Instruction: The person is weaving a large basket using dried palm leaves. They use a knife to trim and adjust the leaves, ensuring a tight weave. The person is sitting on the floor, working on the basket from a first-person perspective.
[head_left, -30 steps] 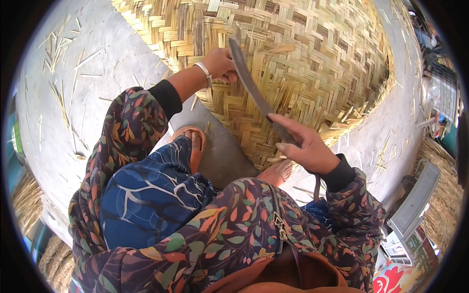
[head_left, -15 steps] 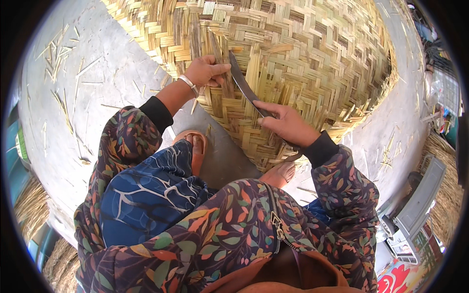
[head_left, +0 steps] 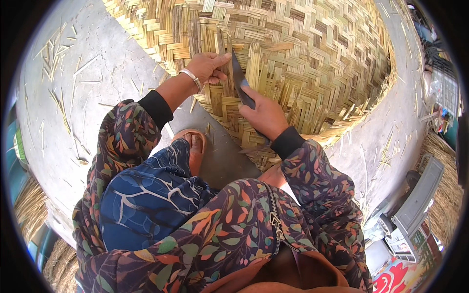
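Observation:
A large woven mat (head_left: 312, 63) of split bamboo-like strips, yellow and brown, spreads across the upper middle. My left hand (head_left: 207, 67) is closed in a pinch at a brown strip (head_left: 226, 44) standing along the weave. Wrapped round a dark, slightly curved knife (head_left: 238, 71), my right hand (head_left: 265, 115) lies over the mat's near corner. The blade runs up and left, its tip just right of my left fingertips and close to the strip. Whether the edge touches the strip I cannot tell. My right fingers cover part of the knife, and its rear end shows behind them.
Loose strip offcuts (head_left: 56, 58) litter the grey concrete floor (head_left: 110, 78) at the left. My sandalled foot (head_left: 195, 151) is by the mat's near edge. At right stands a grey chair-like object (head_left: 419, 195); straw bundles (head_left: 30, 202) sit at the left rim.
My right hand has moved left and slightly up, bringing the knife to a steeper angle beside my left fingers. My left hand has shifted very little.

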A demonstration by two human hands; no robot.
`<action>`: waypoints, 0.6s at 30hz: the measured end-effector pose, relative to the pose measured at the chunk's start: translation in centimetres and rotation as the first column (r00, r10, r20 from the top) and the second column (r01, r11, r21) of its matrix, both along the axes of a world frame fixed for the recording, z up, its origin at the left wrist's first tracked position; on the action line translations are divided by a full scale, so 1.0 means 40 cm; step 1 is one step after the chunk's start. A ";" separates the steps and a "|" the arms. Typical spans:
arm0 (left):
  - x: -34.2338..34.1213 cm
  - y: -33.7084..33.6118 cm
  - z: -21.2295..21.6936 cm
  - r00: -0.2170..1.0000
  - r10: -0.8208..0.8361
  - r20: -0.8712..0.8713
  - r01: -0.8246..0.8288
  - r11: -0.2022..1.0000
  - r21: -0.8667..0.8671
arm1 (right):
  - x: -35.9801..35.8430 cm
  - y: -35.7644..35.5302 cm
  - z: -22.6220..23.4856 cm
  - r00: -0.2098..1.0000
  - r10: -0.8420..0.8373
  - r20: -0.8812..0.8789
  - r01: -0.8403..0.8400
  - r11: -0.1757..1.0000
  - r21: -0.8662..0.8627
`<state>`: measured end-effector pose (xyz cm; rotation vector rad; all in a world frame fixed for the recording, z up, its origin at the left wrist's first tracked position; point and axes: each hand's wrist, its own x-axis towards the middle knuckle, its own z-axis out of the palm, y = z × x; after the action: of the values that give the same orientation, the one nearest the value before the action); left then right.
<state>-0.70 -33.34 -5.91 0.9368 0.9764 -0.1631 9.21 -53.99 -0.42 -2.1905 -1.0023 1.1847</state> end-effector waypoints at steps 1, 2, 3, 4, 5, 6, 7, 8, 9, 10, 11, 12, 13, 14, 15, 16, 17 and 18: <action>0.005 0.001 -0.002 1.000 -0.006 -0.013 0.006 1.000 0.028 | -0.001 0.008 -0.003 1.000 0.005 0.010 -0.005 1.000 -0.023; 0.010 0.000 -0.005 1.000 -0.011 -0.025 0.013 0.998 0.057 | -0.001 0.016 -0.007 1.000 0.011 0.019 -0.010 0.999 -0.046; 0.010 0.004 -0.008 1.000 -0.016 -0.020 0.017 0.999 0.047 | -0.002 0.022 -0.012 1.000 0.016 0.025 -0.015 0.998 -0.065; 0.009 0.007 -0.012 1.000 -0.021 -0.014 0.021 0.999 0.038 | -0.001 0.024 -0.015 0.999 0.022 0.037 -0.019 0.997 -0.078; 0.008 0.010 -0.015 1.000 -0.026 -0.009 0.026 0.999 0.029 | -0.001 0.025 -0.018 0.998 0.029 0.049 -0.024 0.996 -0.091; 0.008 0.009 -0.013 0.999 -0.027 -0.018 0.028 0.999 0.021 | -0.001 0.025 -0.020 0.998 0.036 0.061 -0.029 0.994 -0.106; 0.008 0.008 -0.010 0.999 -0.029 -0.028 0.029 0.999 0.014 | -0.002 0.026 -0.018 0.997 0.038 0.062 -0.031 0.993 -0.110; 0.006 0.008 -0.007 0.999 -0.030 -0.037 0.030 1.000 0.008 | -0.001 0.028 -0.014 0.997 0.040 0.064 -0.033 0.993 -0.114; 0.007 0.006 0.002 0.999 -0.025 -0.045 0.025 1.000 -0.014 | 0.002 0.029 -0.012 0.997 0.040 0.069 -0.032 0.993 -0.117; 0.003 0.001 0.013 0.998 -0.021 -0.054 0.019 0.999 -0.036 | 0.003 0.028 -0.014 0.997 0.037 0.071 -0.029 0.994 -0.109; 0.001 -0.003 0.023 0.998 -0.017 -0.062 0.013 0.998 -0.058 | 0.004 0.027 -0.020 0.997 0.033 0.073 -0.026 0.994 -0.102; -0.002 -0.005 0.030 0.998 0.001 -0.067 -0.007 0.996 -0.088 | 0.003 0.026 -0.022 0.997 0.030 0.074 -0.023 0.995 -0.096; -0.005 -0.007 0.036 0.997 0.019 -0.072 -0.028 0.993 -0.118 | 0.004 0.027 -0.020 0.997 0.030 0.073 -0.023 0.995 -0.100; -0.007 -0.009 0.040 0.996 0.037 -0.078 -0.048 0.988 -0.148 | 0.006 0.029 -0.013 0.997 0.030 0.072 -0.022 0.994 -0.104; -0.008 -0.008 0.042 0.996 0.026 -0.089 -0.041 0.983 -0.180 | 0.008 0.030 -0.010 0.997 0.029 0.071 -0.022 0.994 -0.106; -0.009 -0.007 0.042 0.995 0.014 -0.100 -0.035 0.977 -0.212 | 0.008 0.029 -0.012 0.997 0.026 0.075 -0.020 0.996 -0.085; -0.009 -0.007 0.043 0.994 0.001 -0.111 -0.029 0.969 -0.244 | 0.008 0.025 -0.017 0.997 0.023 0.080 -0.018 0.998 -0.065; -0.011 -0.007 0.044 0.992 0.001 -0.123 -0.035 0.962 -0.272 | 0.008 0.023 -0.022 0.996 0.021 0.083 -0.018 0.999 -0.044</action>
<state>-1.15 -33.62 -4.13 0.6694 1.0447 -0.3351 9.53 -53.06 -1.29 -2.2860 -1.0429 1.1423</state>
